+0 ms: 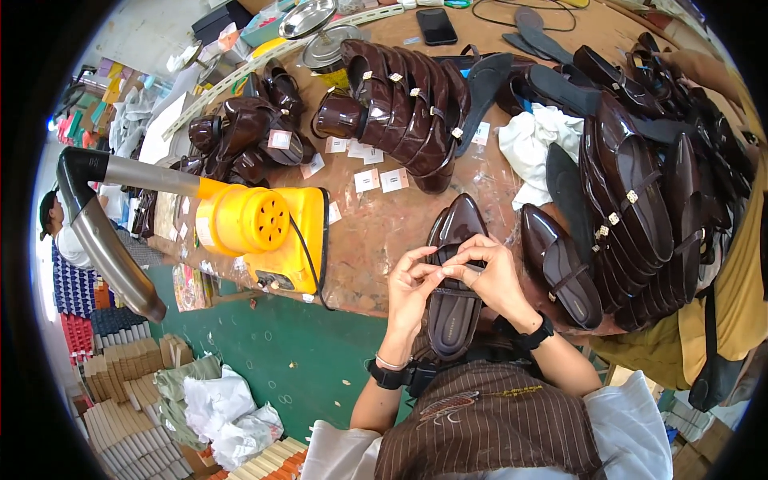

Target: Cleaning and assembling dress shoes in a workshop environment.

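A dark brown glossy pointed shoe [454, 318] lies in front of me at the table's near edge, toe away from me, its black insole showing. A second shoe is partly visible at its left side. Over its instep the fingertips of my left hand [410, 290] and my right hand [492, 276] meet in a pinch. Whatever is between them is too small and covered to make out. Close to my right hand lies another such shoe [562, 264] with a thin strap across it.
Brown shoes [400, 104] stand in a row ahead, with more piled at the right [624, 200]. A yellow blower machine [276, 232] with a bent grey pipe [112, 224] sits at left. White labels [380, 180], a white cloth [538, 148] and a phone [436, 26] lie on the table. Another person's arm [704, 68] reaches in.
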The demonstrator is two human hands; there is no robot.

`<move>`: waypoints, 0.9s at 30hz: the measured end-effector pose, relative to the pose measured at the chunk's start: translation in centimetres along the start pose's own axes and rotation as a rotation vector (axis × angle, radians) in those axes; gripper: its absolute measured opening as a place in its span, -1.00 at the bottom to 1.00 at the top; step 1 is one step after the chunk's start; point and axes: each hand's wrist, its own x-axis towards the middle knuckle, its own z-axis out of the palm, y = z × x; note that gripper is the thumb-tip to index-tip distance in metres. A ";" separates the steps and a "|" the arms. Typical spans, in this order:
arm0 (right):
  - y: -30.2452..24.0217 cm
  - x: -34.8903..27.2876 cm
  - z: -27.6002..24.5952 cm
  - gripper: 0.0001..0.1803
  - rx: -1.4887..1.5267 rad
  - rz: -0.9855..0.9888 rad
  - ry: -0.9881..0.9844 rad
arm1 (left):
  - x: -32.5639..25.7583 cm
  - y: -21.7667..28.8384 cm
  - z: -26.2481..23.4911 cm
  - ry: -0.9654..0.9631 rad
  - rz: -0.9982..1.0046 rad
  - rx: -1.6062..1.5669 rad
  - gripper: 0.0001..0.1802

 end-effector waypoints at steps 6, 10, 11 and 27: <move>0.2 -0.1 0.2 -0.88 0.019 0.003 -0.009 | 0.1 -0.3 0.2 -0.003 0.001 -0.084 -0.58; -1.9 0.8 -1.5 -0.86 0.081 0.097 -0.098 | -0.7 0.7 1.0 0.109 0.050 0.007 -0.52; -2.7 1.2 -2.5 -0.83 0.079 0.201 -0.148 | -1.1 1.0 1.2 0.112 0.055 -0.002 -0.52; 4.0 15.5 -6.1 -0.83 -1.011 0.035 0.082 | 1.4 17.9 -5.5 0.595 0.570 0.494 -0.69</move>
